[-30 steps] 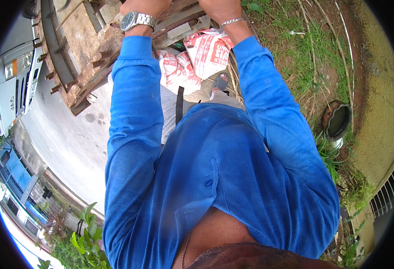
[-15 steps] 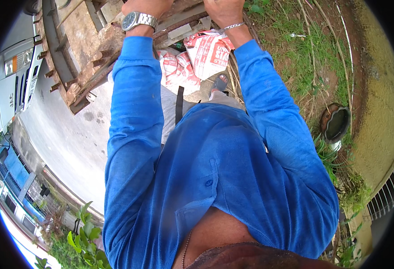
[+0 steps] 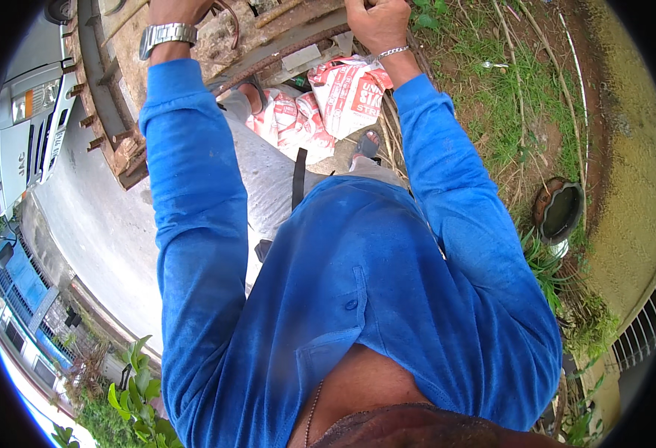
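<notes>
My left hand (image 3: 178, 10), with a metal watch on its wrist, is over the rusty, dirt-covered bench (image 3: 130, 56) at the top. The picture's upper edge cuts off its fingers. Close beside it curves a thin, dark, bent rod (image 3: 232, 24); whether the hand holds it I cannot tell. My right hand (image 3: 382, 28), wearing a chain bracelet, is at the bench's right end with its fingers curled closed. What lies in them is hidden at the upper edge. Between the two hands, a rusty bar (image 3: 291, 54) runs along the near side of the bench.
Red-and-white sacks (image 3: 350, 93) lie on the ground below the bench, by my sandalled foot (image 3: 367, 143). Short metal pegs stick out of the bench's left frame. A truck (image 3: 33, 112) stands at the left. Grass, sticks and a round planter (image 3: 559, 209) are at the right, before a wall.
My left hand has moved left along the bench, away from my right hand, uncovering the bent rod. The right hand has shifted slightly down. My left leg and foot show more.
</notes>
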The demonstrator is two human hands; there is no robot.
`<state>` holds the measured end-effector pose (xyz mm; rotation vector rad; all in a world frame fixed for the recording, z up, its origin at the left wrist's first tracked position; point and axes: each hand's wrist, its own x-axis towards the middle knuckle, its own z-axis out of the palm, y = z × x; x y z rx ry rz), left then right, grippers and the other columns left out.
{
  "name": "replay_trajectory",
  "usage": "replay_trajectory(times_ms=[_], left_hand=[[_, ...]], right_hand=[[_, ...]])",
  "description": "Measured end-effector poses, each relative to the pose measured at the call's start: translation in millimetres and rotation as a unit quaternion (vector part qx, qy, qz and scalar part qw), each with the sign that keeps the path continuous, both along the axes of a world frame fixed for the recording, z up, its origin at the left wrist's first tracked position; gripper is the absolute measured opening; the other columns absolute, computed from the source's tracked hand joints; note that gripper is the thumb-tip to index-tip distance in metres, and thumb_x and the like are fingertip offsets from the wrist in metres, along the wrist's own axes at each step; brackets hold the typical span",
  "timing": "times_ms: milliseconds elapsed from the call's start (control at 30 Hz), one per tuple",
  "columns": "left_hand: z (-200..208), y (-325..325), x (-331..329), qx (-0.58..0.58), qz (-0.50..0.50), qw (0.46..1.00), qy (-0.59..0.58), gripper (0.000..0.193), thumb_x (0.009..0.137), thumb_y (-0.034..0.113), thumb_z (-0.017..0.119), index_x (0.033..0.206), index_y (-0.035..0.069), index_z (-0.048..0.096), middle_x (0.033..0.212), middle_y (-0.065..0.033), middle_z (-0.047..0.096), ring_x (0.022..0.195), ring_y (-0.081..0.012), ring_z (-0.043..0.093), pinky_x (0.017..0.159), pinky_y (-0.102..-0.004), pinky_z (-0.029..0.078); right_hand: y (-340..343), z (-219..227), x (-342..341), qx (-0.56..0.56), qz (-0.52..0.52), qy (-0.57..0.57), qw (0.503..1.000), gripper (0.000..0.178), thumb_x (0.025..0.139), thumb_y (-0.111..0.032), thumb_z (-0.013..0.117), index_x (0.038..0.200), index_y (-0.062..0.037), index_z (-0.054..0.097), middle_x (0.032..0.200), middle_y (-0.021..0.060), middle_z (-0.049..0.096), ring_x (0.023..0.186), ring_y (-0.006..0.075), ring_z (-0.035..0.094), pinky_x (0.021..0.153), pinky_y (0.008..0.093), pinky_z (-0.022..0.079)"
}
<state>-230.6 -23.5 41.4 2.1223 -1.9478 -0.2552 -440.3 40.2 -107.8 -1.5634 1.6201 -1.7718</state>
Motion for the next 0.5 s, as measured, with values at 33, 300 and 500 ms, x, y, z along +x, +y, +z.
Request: replay_trajectory(times_ms=[33, 300, 500], left_hand=[[-44, -47, 102, -0.048, -0.058, 0.98, -0.184, 0.044, 0.091, 0.043, 0.048, 0.117, 0.016, 0.072, 0.119, -0.0202, 0.068, 0.111, -0.0433, 0.063, 0.098, -0.0482, 0.049], [-93, -4, 251, 0.051, 0.198, 0.964, -0.169, 0.043, 0.089, 0.034, 0.046, 0.121, 0.021, 0.071, 0.125, -0.0194, 0.066, 0.119, -0.0414, 0.061, 0.103, -0.049, 0.048], [-122, 1, 266, 0.03, 0.166, 0.964, -0.204, 0.042, 0.087, 0.038, 0.054, 0.12, 0.021, 0.072, 0.131, -0.018, 0.063, 0.121, -0.0406, 0.059, 0.101, -0.0493, 0.048]], right_hand=[[2, 7, 7, -0.007, 0.021, -0.014, 1.0, 0.008, 0.086, -0.007, 0.07, 0.085, -0.0043, 0.063, 0.072, 0.0099, 0.06, 0.061, 0.0195, 0.061, 0.056, 0.0329, 0.048], [3, 4, 5, 0.01, 0.021, -0.035, 0.999, 0.008, 0.086, -0.007, 0.072, 0.086, -0.0041, 0.064, 0.073, 0.0066, 0.059, 0.061, 0.0137, 0.058, 0.055, 0.0306, 0.047], [2, -1, 6, 0.012, 0.0, -0.015, 1.0, 0.007, 0.086, -0.006, 0.072, 0.087, -0.0038, 0.065, 0.073, 0.0052, 0.061, 0.062, 0.0115, 0.058, 0.057, 0.0288, 0.048]])
